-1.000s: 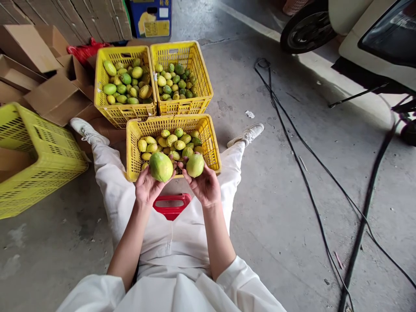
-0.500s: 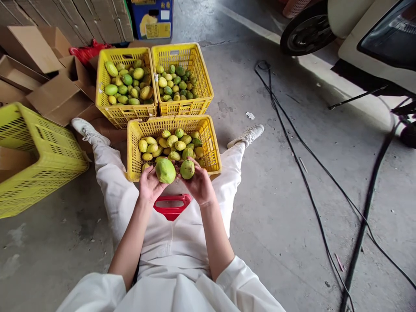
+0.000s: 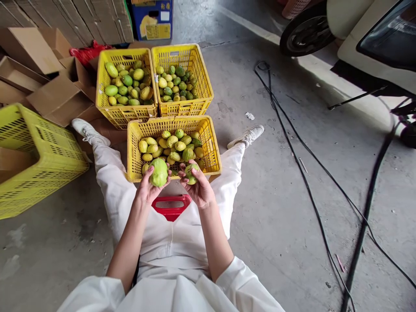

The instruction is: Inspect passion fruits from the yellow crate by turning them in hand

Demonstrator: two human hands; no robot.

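I sit on the concrete floor with my legs spread around a yellow crate (image 3: 134, 143) of green and yellow fruit. My left hand (image 3: 147, 188) is closed round a large green fruit (image 3: 159, 172) held over the crate's near edge. My right hand (image 3: 199, 187) grips a smaller green fruit (image 3: 190, 172) just to the right of it. Both fruits sit close together, a little apart. A red stool edge (image 3: 171, 207) shows between my legs below the hands.
Two more yellow crates of fruit stand behind, left crate (image 3: 100, 82) and right crate (image 3: 204, 73). An overturned yellow crate (image 3: 35, 164) lies at left beside cardboard boxes (image 3: 55, 95). Black cables (image 3: 308, 173) run over the floor at right, near a vehicle wheel (image 3: 305, 28).
Both hands have lowered the fruits toward the crate's near edge and turned them; the fruits look smaller and sit lower in view than a second ago.
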